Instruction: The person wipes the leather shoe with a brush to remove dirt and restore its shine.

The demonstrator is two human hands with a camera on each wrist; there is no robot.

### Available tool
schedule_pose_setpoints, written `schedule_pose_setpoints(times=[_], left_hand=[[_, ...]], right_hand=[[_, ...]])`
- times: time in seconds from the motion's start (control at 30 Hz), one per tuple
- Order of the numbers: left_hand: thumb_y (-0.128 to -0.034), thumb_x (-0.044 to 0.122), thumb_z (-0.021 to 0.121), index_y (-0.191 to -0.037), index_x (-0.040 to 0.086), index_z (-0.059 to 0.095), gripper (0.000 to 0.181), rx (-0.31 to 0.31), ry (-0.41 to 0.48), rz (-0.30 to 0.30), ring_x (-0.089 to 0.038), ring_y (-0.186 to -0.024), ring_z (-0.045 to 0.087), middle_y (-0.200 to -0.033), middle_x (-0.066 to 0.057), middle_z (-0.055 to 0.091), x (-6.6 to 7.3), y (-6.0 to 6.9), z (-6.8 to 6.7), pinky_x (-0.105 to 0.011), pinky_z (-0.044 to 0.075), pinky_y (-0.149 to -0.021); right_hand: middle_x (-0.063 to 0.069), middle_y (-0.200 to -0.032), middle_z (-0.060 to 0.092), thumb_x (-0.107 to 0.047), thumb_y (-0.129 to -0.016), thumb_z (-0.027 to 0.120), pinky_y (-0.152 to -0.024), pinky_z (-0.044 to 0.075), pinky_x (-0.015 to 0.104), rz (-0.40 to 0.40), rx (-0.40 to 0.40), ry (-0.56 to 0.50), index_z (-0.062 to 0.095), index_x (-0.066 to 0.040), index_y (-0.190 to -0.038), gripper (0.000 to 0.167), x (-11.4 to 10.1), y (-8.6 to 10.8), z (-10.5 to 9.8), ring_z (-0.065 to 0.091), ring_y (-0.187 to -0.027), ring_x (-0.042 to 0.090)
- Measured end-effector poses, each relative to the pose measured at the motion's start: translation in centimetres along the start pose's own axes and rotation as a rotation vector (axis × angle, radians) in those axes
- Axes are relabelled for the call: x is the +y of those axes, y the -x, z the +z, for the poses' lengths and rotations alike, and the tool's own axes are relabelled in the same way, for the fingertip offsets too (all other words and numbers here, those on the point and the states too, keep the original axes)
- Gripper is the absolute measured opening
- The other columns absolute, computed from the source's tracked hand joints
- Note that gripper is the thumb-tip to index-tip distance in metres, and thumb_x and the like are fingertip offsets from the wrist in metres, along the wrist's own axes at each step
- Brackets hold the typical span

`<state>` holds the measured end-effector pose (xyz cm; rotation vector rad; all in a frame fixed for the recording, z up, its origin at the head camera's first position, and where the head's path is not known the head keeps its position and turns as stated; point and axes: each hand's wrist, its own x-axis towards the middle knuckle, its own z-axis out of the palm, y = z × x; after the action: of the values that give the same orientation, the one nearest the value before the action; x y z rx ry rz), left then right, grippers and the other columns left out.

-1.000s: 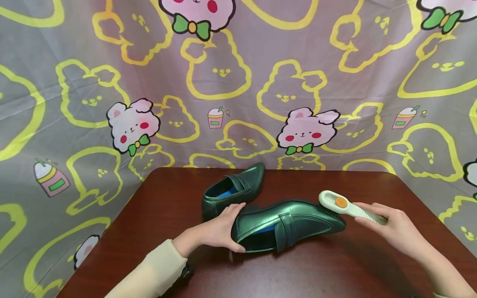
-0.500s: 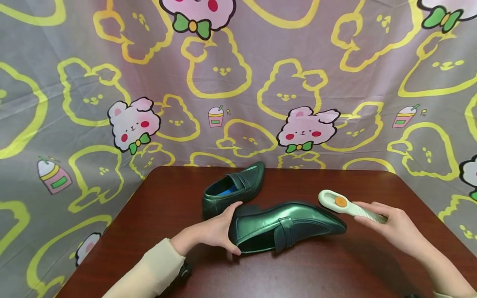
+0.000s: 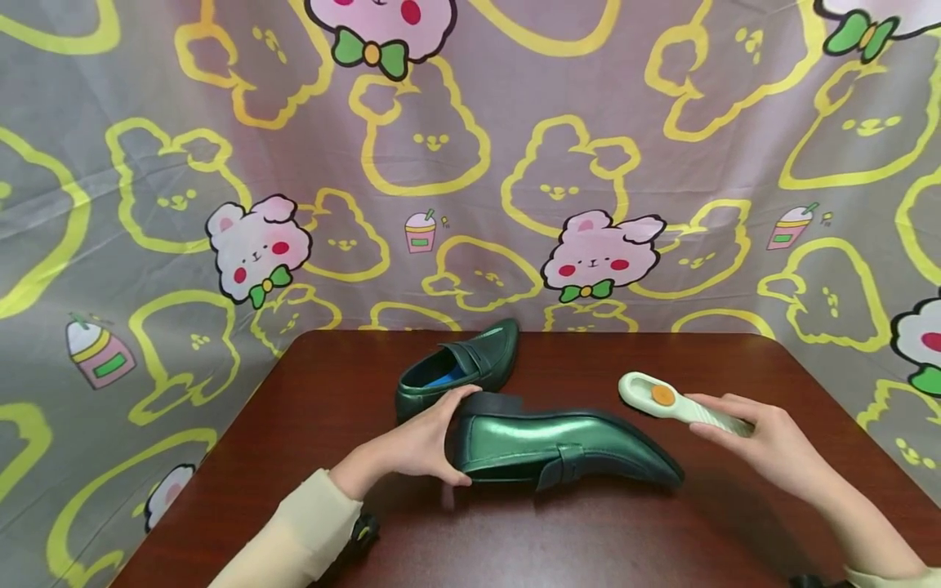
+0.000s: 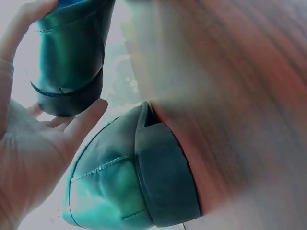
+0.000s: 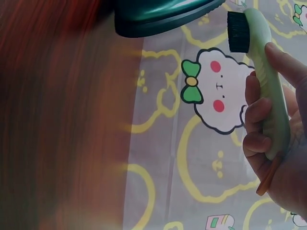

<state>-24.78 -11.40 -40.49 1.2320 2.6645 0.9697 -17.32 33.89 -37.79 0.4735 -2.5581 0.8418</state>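
A dark green loafer (image 3: 515, 445) is tipped on its side above the table, its pointed toe to the right and its opening toward me. My left hand (image 3: 419, 445) grips it at the heel, thumb by the opening; in the left wrist view the fingers curl round the shoe's heel (image 4: 72, 57). My right hand (image 3: 779, 449) holds a pale green brush (image 3: 706, 415) with an orange button by its handle. Dark bristles (image 5: 238, 32) show in the right wrist view, apart from the loafer. Behind the held shoe stands a second green loafer (image 3: 470, 367) with a blue insole.
A reddish-brown wooden table (image 3: 573, 539) lies under everything. Behind it and at both sides hangs a grey curtain (image 3: 456, 163) with cartoon rabbits and yellow outlines. The second loafer sits close behind my left hand.
The held loafer has rolled further, so more of its side and heel block shows and its opening narrows. The brush has shifted slightly left and away from the toe.
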Motion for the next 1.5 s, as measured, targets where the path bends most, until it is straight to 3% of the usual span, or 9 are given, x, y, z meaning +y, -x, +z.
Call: schedule_pose_setpoints(times=[0.33,0.6,0.97,1.23,1.5], left_hand=[[-0.0571,0.037,0.094,-0.146,0.014,0.023,0.116,0.072,0.003,-0.017,-0.015,-0.121,0.044,-0.135,-0.004,0.044,0.2,0.6,0.2,-0.037,0.040,-0.100],[-0.0589,0.032,0.095,-0.145,0.012,0.021,0.116,0.043,0.068,0.012,-0.018,-0.124,0.042,-0.135,-0.006,0.042,-0.4,0.9,0.5,-0.041,0.038,-0.103],[-0.0604,0.038,0.093,-0.147,0.010,0.021,0.116,0.051,0.052,-0.036,-0.018,-0.128,0.042,-0.138,-0.010,0.044,-0.4,0.9,0.2,-0.040,0.036,-0.104],[-0.0611,0.035,0.093,-0.147,0.008,0.024,0.113,0.063,0.086,-0.023,-0.020,-0.126,0.044,-0.136,-0.007,0.047,-0.4,0.7,-0.2,-0.044,0.037,-0.103],[-0.0616,0.039,0.092,-0.146,0.011,0.024,0.112,0.060,0.097,-0.020,-0.019,-0.125,0.045,-0.135,-0.006,0.048,-0.5,0.6,-0.1,-0.044,0.039,-0.102]], right_hand=[[-0.010,-0.078,0.056,-0.019,-0.084,0.078,-0.058,0.035,0.022,-0.041,-0.005,-0.025,0.070,-0.020,-0.118,0.034,-1.2,-0.8,1.2,0.046,-0.071,0.006],[-0.009,-0.083,0.060,-0.021,-0.085,0.077,-0.059,0.038,0.024,-0.057,-0.048,-0.086,0.070,-0.021,-0.120,0.036,-3.1,-2.1,2.5,0.047,-0.074,0.008],[-0.013,-0.087,0.058,-0.023,-0.084,0.078,-0.058,0.041,0.024,-0.251,-0.146,-0.146,0.069,-0.023,-0.120,0.037,-7.3,-5.1,5.9,0.051,-0.073,0.007],[-0.015,-0.098,0.062,-0.030,-0.084,0.078,-0.065,0.043,0.027,-0.285,-0.162,-0.112,0.069,-0.021,-0.122,0.040,-9.3,-6.0,7.9,0.052,-0.078,0.007],[-0.017,-0.085,0.055,-0.033,-0.085,0.076,-0.057,0.042,0.023,-0.373,-0.210,-0.149,0.068,-0.024,-0.121,0.038,-10.2,-6.0,9.8,0.050,-0.071,0.004]])
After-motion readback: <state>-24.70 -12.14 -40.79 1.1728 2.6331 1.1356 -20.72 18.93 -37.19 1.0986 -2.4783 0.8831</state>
